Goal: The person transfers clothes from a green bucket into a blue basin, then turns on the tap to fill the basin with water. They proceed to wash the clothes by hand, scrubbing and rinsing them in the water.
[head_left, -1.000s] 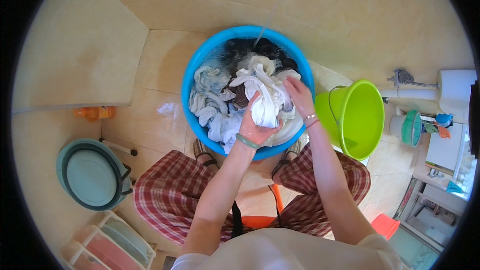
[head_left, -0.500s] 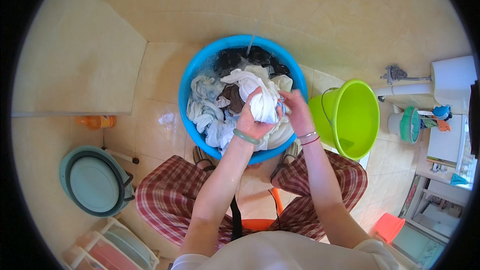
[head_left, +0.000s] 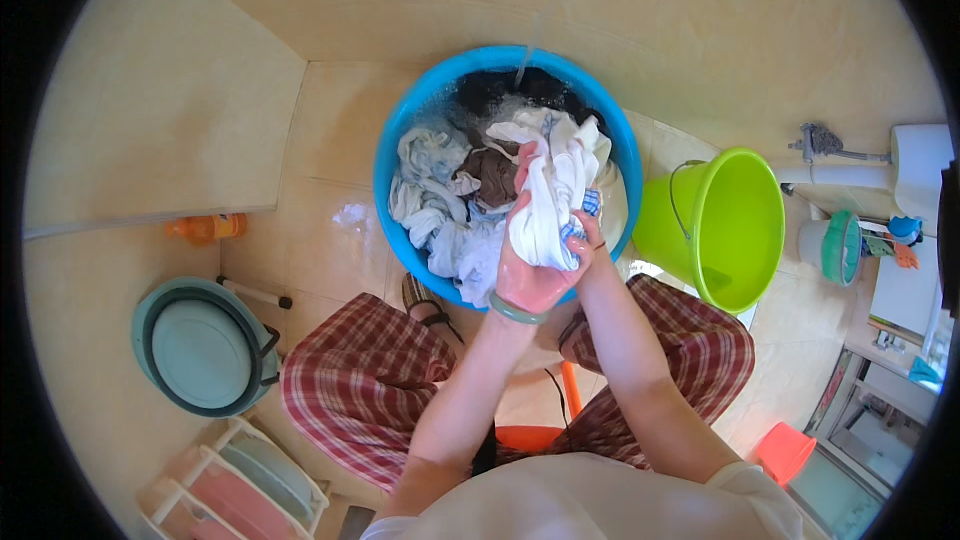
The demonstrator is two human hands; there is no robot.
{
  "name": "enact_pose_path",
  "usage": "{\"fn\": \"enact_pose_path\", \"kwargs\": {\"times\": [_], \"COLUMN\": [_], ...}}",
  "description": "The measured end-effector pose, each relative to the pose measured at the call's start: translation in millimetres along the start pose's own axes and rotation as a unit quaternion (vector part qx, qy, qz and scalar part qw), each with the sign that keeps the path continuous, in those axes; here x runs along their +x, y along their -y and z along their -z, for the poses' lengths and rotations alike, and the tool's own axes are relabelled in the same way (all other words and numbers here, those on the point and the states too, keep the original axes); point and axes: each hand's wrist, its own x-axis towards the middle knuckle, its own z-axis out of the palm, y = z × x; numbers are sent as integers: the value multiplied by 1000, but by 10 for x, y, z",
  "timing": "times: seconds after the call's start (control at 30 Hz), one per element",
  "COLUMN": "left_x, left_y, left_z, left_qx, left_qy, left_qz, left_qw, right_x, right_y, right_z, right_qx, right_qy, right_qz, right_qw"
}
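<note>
A wet white garment [head_left: 545,215] with blue checked patches is bunched between my two hands above a blue tub [head_left: 385,165]. My left hand [head_left: 528,282], below a pale green bangle [head_left: 518,310], is closed around the cloth from the left. Its fingers are partly hidden under the folds. My right hand [head_left: 592,240] grips the same cloth from the right, close to the left hand. Beneath lie pale bluish clothes [head_left: 425,175], a brown cloth [head_left: 497,175] and dark clothes [head_left: 490,92] in water. A thin water stream [head_left: 523,65] falls at the tub's far side.
A lime-green bucket [head_left: 742,230] stands close to the tub's right. To the left are an orange bottle [head_left: 205,228], a grey-green basin [head_left: 200,350] and a white rack [head_left: 240,485]. A red container [head_left: 785,452] is at lower right. Tiled walls enclose the far side.
My right hand has come down and closer to my left, onto the cloth. The garment is bunched lower toward me. The whole view has shifted slightly, and the tap is out of sight.
</note>
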Motion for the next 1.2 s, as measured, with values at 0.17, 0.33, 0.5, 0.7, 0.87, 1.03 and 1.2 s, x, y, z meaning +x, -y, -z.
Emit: {"fn": "enact_pose_path", "kwargs": {"times": [0.17,0.33,0.5,0.7,0.87,1.03,1.2], "left_x": [-166,-56,82,173,218,119,25], "left_y": [-78,-24,-34,-113,-133,-514,-407], "left_z": [-111,-315,-360,-301,-209,368,456], "left_qx": [234,519,646,752,810,821,654], "left_qy": [-103,-264,-253,-307,-313,-335,-343], "left_qz": [14,-3,-17,-37,-42,-79,-69], "left_qw": [967,813,720,582,494,455,670], "right_x": [66,95,118,77,166,276,148], "right_y": [252,344,407,274,277,35,205], "right_z": [-307,-502,-790,-1003,-772,-386,-93], "right_qx": [-135,-379,-460,-560,-712,-836,-771], "right_qy": [15,-22,-57,-65,-91,-170,-157], "right_qz": [-137,-44,-61,26,137,155,115], "right_qw": [981,924,884,825,683,498,607]}}
